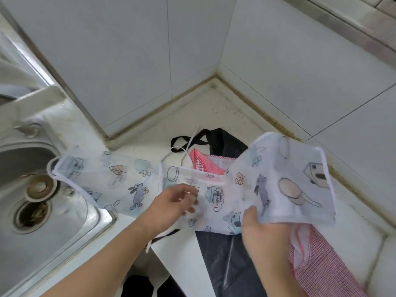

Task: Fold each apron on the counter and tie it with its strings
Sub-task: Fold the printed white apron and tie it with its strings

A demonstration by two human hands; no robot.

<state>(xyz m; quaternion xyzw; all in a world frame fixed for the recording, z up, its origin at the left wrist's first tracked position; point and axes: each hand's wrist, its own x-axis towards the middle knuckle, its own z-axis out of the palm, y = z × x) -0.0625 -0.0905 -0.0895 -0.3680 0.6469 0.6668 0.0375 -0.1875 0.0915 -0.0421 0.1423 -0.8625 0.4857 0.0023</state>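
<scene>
Aprons lie in a heap on the white worktop (184, 249) in the corner where two tiled walls (128, 61) meet. Uppermost is a thin white apron (120, 181) printed with rabbits, leaves and little houses; it stretches from the rim of the steel sink (70, 221), where its neck loop hangs over the edge, across to the corner side of the worktop. The right hand (263, 234), well away from the sink, has its fingers and thumb curled round one edge of this apron and holds that part raised, so the cloth stands up as a loose flap above the pile. The left hand (173, 202), between the sink and the right hand, hovers just over the flat middle of the printed apron with its fingers (188, 197) loosely spread and gripping nothing; whether they touch the cloth cannot be told because of blur. Under the printed apron lies a black apron (227, 254), its dark strap looping out on the wall side. Farther from the sink, a red checked apron (321, 271) shows beneath the raised flap and again behind it. A drain plug (39, 189) sits in the sink.
</scene>
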